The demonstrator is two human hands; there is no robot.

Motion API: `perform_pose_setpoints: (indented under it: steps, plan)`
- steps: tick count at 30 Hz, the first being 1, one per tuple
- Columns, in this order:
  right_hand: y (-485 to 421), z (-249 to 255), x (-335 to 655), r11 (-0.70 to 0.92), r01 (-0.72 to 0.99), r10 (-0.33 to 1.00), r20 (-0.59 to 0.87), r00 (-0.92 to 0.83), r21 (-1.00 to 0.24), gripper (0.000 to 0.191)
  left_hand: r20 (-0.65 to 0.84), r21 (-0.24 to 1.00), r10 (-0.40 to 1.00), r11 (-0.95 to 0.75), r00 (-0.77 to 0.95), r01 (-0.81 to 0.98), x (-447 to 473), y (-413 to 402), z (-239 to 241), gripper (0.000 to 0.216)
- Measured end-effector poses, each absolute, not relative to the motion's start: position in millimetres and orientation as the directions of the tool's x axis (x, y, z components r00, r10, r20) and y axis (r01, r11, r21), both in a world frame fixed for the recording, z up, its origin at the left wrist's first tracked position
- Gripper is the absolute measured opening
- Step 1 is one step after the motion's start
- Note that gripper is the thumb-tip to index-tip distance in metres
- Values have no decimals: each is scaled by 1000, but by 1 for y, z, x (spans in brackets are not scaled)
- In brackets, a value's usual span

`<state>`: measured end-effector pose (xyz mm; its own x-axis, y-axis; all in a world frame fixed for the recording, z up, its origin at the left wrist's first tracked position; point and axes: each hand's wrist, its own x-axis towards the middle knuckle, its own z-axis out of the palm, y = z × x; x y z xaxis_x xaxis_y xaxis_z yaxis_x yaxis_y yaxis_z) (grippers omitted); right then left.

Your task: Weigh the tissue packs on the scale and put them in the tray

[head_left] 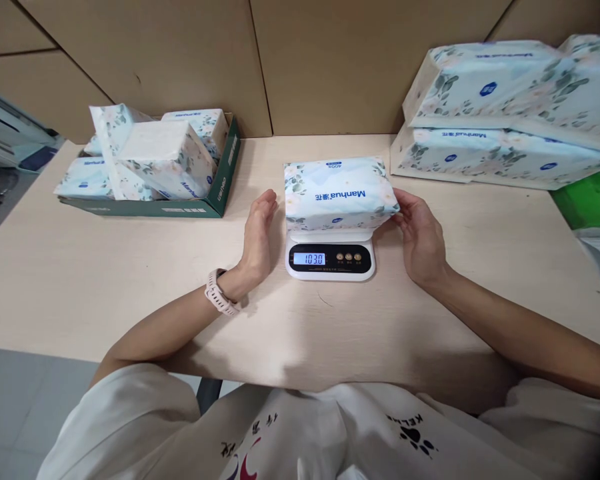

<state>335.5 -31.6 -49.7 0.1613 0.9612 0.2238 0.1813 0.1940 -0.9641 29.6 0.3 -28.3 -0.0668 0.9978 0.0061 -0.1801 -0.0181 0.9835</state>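
A pale blue floral tissue pack [337, 192] lies on a small white kitchen scale [330, 257] whose lit display reads 103.0. My left hand [258, 233] stands on its edge just left of the pack, fingers straight and open, a small gap from the wrapper. A pink watch sits on that wrist. My right hand [420, 233] is at the pack's right end, fingers lightly curved and touching the wrapper's corner without gripping it.
A dark green cardboard tray [220, 193] at the back left holds several similar tissue packs. Large multi-pack bundles [500, 107] are stacked at the back right, beside a green bag [593, 200]. The beige table [130, 280] ends at a wall of panels.
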Motion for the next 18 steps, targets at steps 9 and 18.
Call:
perform_pose_setpoints:
  steps: [9,18]
  plan:
    - [-34,-51,337,252,254,951,287,112,-934,65,2,985,998,-12,-57,-175,29,6,-32,47]
    - [-39,-45,333,294,258,941,325,89,-920,64,40,987,991,-58,-125,-148,30,0,-30,39]
